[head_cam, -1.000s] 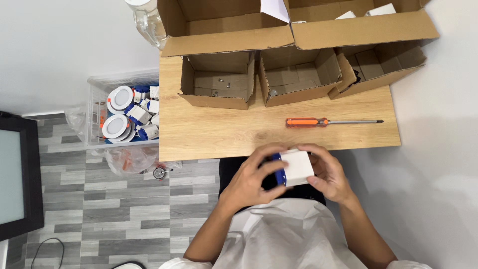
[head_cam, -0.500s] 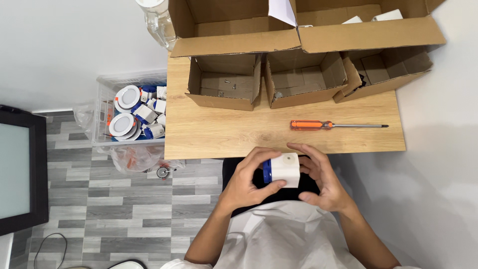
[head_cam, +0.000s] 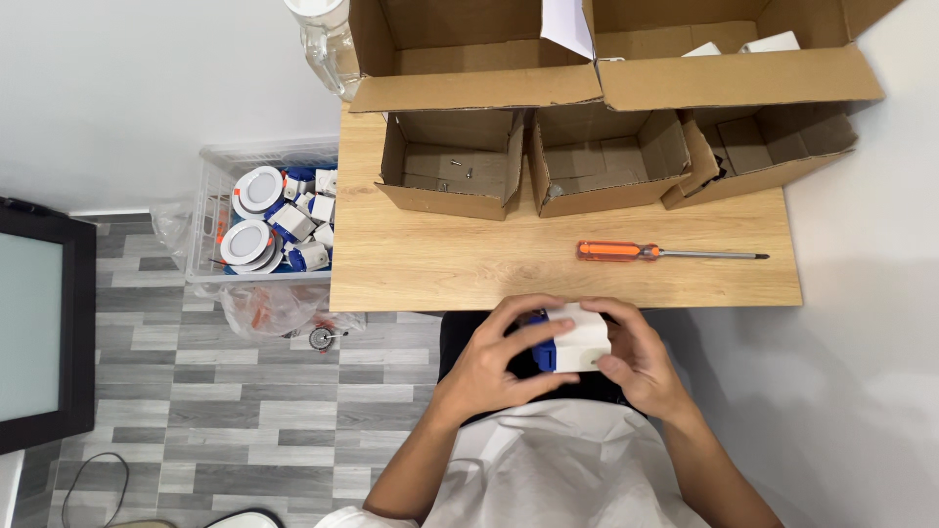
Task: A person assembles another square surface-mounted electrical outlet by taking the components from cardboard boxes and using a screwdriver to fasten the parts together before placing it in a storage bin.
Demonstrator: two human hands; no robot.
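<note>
Item: small block [head_cam: 577,337], white with a blue part on its left side, lower centre of the frame, just below the near edge of the table [head_cam: 440,264]. It is held off the table, over the lap, between both hands, probably so that it can be turned and worked close to the body.

Left hand [head_cam: 494,362]: fingers curled round the blue side, thumb underneath, closed on the block.
Right hand [head_cam: 636,362]: fingers wrapped over the white side, thumb pressing the front face, closed on the block.

Appearance of the block: boxy, smooth white shell with squared corners; the blue portion is darker and mostly covered by the left fingers. Finer detail cannot be made out.

Nearby: screwdriver [head_cam: 646,252], orange handle, lying flat on the table right of centre, apart from both hands but within reach.
Three open boxes [head_cam: 455,176] in a row at the far side of the table, with larger cartons [head_cam: 469,59] behind, upper frame.
Clear bin [head_cam: 264,225] on the floor, left of the table, holding round white fittings and more white-and-blue blocks.
</note>
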